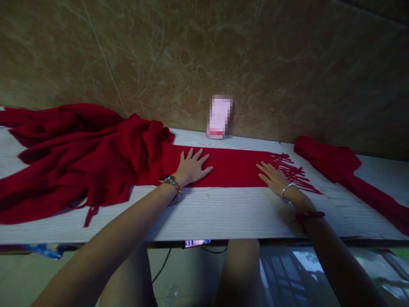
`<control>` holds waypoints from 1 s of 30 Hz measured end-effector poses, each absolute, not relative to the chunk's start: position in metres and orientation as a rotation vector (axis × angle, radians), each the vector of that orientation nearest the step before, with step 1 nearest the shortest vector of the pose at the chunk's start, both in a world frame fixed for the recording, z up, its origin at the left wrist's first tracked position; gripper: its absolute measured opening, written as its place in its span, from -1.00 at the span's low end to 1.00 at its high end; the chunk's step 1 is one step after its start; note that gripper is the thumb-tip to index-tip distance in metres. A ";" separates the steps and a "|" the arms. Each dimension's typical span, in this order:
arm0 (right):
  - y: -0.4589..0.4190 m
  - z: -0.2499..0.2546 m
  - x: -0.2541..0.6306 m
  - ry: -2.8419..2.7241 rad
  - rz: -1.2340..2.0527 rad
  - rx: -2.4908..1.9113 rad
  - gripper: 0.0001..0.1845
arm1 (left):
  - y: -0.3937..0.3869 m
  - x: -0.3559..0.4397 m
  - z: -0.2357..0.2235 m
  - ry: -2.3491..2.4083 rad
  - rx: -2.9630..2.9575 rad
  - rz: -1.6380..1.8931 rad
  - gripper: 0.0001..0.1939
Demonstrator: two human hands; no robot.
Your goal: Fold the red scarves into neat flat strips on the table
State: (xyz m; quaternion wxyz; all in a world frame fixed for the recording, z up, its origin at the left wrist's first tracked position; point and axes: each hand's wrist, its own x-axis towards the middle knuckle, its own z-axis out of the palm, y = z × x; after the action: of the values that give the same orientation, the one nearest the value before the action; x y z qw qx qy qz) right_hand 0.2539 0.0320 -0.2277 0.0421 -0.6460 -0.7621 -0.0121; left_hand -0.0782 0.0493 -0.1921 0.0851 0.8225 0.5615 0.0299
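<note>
A person sits at a long white wood-grain table [223, 213], seen from their own head height, both bare hands laid on a flat red fringed cloth [236, 168]. The cloth lies as a smooth strip across the middle of the table, lengthwise.

The left hand [192, 168] is palm down with its fingers fanned wide, thumb pointing right, touching the strip near its left part. How firmly it presses cannot be told. A beaded bracelet [171, 182] circles that wrist.

The right hand [274, 177] also lies flat and outstretched, its fingers only slightly apart and aimed left. They touch the strip's right end, just beside the loose red fringe [297, 179], whose strands partly cross one another. A silver bangle [287, 193] and a dark red cord [309, 214] ring the right wrist and forearm.

At its left, the strip meets a large rumpled heap of red cloth [96, 149]; whether they are one piece cannot be told. Another folded red cloth [332, 160] lies to the right, apart from the fringe. Beyond the strip, a pale pink object [219, 116], blurred by pixels, stands against the brown marbled wall [191, 51].
</note>
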 end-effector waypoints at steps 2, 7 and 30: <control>0.032 -0.224 0.257 -2.342 -0.009 -1.935 -0.47 | 0.049 -0.081 -0.192 1.683 2.445 0.093 -0.34; 0.027 -0.219 0.245 -2.361 -0.018 -1.841 -0.44 | 0.050 -0.089 -0.192 1.809 2.349 0.133 -0.29; 0.090 -0.202 0.057 -2.614 0.210 -1.815 -0.42 | 0.066 -0.113 -0.192 1.992 2.174 0.082 -0.26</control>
State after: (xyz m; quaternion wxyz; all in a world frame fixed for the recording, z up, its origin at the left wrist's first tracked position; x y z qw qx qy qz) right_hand 0.0572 0.0901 -0.2023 -0.0235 -0.5689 -0.8194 0.0659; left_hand -0.1130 0.0660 -0.1917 0.0956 0.7336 0.6723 0.0277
